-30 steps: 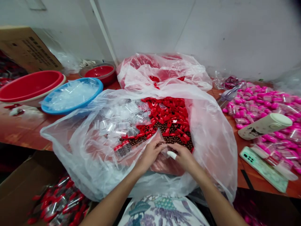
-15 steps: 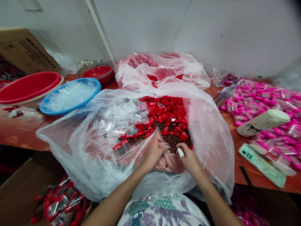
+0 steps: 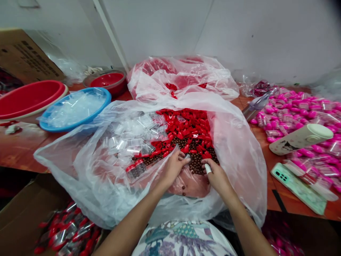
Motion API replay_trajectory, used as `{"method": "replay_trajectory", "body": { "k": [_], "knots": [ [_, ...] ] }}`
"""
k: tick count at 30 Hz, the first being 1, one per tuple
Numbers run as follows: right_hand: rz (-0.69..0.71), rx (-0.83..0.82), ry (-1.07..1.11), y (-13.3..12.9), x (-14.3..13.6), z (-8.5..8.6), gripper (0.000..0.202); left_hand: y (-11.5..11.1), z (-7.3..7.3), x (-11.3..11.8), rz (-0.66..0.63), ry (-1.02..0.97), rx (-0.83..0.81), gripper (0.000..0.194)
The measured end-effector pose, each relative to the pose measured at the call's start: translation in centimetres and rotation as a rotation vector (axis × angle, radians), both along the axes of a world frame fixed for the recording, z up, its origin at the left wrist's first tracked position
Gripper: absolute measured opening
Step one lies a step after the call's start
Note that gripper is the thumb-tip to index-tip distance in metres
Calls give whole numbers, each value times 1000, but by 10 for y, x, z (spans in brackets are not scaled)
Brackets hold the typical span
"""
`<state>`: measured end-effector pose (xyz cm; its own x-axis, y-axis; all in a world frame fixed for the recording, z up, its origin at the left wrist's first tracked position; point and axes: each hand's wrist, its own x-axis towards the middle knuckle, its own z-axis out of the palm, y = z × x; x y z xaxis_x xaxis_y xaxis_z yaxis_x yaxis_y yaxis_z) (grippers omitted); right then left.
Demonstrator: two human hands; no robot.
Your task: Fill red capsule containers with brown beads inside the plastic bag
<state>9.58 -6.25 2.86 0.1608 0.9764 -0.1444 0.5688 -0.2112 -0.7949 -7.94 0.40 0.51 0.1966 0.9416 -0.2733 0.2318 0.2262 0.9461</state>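
Observation:
Brown beads lie in a spread plastic bag, below a heap of red plastic pieces. Clear plastic tubes are piled at the bag's left side. My left hand is closed around a small clear piece at the near edge of the beads. At the beads' right edge is my right hand, its fingers curled together and a white covering on one finger; whatever it grips is hidden. Two red-capped tubes with dark contents lie left of my left hand.
A blue basin of clear pieces and a red basin stand left. Pink pieces, a cream bottle and a phone are at right. Below left, a cardboard box holds red-and-clear pieces.
My right hand has shifted slightly right, and its fingers have drawn together among the beads. My left hand's fingers have turned a little around the clear piece. The view has moved slightly.

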Motion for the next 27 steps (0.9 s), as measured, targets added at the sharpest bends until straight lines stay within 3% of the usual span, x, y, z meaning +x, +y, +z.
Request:
{"method": "replay_trajectory", "body": {
  "k": [6, 9, 11, 14, 18, 23, 27],
  "knots": [
    [306, -80, -198, -8, -11, 3, 34, 15, -5, 17, -9, 48, 65, 26],
    [371, -96, -198, -11, -14, -1, 36, 18, -4, 26, -40, 20, 124, 26],
    [342, -77, -173, -11, -10, -5, 35, 19, -5, 29, -61, -50, 87, 26],
    [193, -13, -134, -7, -1, -8, 35, 19, -9, 31, -82, -211, -71, 29],
    [8, 112, -84, 4, 7, 0, 34, 19, -9, 36, -26, -399, -260, 33],
    [-79, 214, -19, 18, 2, 14, 37, 16, -3, 37, 13, -448, -294, 36],
    [-102, 241, 44, 23, -1, 16, 42, 11, 3, 26, 36, -467, -337, 38]
  ]
}}
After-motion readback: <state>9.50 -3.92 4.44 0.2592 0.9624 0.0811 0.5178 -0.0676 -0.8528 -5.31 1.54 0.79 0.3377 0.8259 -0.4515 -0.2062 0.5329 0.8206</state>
